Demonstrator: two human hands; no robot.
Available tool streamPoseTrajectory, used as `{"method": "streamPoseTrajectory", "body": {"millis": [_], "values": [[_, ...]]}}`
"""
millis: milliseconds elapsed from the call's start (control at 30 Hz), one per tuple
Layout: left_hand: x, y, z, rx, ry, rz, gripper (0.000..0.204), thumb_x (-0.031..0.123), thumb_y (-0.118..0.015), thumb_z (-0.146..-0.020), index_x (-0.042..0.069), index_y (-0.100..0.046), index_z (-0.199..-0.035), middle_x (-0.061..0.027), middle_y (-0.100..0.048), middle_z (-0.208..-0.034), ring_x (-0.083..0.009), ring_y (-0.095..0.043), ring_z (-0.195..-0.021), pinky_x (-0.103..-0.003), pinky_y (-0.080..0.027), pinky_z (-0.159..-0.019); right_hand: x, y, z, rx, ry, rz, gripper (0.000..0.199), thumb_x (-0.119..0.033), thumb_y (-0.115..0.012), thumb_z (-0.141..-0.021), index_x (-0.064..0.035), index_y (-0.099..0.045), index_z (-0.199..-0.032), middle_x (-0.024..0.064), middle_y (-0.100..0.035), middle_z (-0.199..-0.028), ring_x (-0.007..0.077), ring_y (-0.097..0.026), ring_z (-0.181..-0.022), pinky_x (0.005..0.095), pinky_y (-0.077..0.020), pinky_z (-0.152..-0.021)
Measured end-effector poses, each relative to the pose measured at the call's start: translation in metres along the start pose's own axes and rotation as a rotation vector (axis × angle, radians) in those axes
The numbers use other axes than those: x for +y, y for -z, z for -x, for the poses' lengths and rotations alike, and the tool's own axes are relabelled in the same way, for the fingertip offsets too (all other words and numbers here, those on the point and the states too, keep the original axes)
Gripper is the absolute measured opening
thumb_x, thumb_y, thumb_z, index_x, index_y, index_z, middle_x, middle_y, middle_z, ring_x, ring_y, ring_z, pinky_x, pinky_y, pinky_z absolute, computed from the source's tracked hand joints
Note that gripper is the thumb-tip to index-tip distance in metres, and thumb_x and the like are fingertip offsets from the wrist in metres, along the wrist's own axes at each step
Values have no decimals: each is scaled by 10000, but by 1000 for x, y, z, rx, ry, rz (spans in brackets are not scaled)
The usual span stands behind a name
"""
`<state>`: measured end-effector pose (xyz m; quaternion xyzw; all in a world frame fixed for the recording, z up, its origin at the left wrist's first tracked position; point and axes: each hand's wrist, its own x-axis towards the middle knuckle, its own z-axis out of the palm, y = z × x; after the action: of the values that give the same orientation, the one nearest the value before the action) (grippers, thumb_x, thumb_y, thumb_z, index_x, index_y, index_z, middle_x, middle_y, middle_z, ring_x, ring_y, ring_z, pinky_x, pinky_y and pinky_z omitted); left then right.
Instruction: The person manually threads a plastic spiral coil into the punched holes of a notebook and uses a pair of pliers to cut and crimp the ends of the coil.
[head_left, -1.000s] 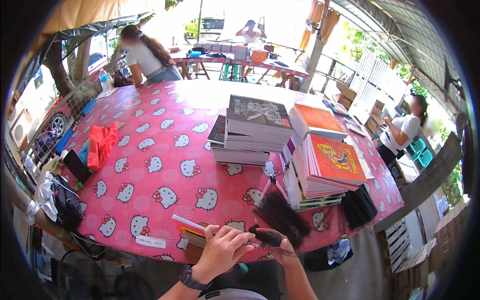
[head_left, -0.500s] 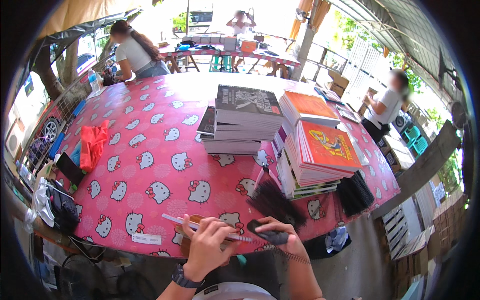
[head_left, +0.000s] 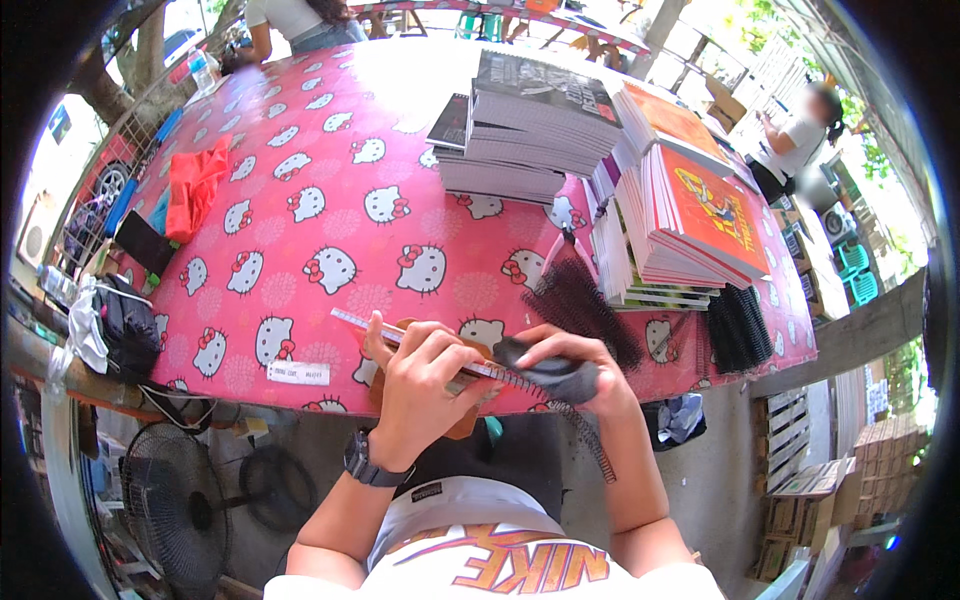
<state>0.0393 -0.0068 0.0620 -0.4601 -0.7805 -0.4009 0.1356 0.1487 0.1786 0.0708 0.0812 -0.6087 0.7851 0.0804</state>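
Left hand [head_left: 425, 372] and right hand [head_left: 595, 355] are gripping, close together.
The left is holding its fingers bent, knuckles upward; the right is pointing its fingers leftward. Left forearm [head_left: 350, 512] and right forearm [head_left: 637, 465] are slanting inward.

1. Right at the near edge of the pink tabletop [head_left: 450, 320], the left hand [head_left: 425, 375] grips a notebook [head_left: 352, 321], tilted.
2. The right hand [head_left: 585, 370] is wrapped round a dark, rounded object [head_left: 550, 372], just beside the notebook's spiral coil [head_left: 592, 440], whose loose end dangles past that edge.
3. Over toward the right edge stand dark-covered notebooks [head_left: 540, 130] and, beside them, orange-covered ones [head_left: 700, 210].
4. Black coils [head_left: 580, 305] lie in front; another bunch [head_left: 738, 330] sits by the near right corner.
5. A red cloth [head_left: 195, 185] rests near the left edge.
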Motion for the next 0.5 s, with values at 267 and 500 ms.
{"method": "streamPoseTrajectory", "body": {"millis": [267,500], "values": [[-7,6,5,-14,-3,-74,665,439,-775,-607,155,-564,-1170,36,-584,-799,-166,-557,-938,-539,-22,-1082,-9,-7,-26,-88,-70,406,530,-469,-690,-719,1,-642,-959,111,-573,-940,215,-546,-942,318,-409,-850],[-45,-1,26,507,133,-16,1114,358,-859,-578,44,-187,-1409,-184,-345,-1350,-272,-355,-1250,-431,-202,-1075,-11,-7,-32,-43,-146,545,719,-631,-603,-690,9,-633,-1016,103,-569,-1039,192,-545,-985,313,-404,-878]]}}
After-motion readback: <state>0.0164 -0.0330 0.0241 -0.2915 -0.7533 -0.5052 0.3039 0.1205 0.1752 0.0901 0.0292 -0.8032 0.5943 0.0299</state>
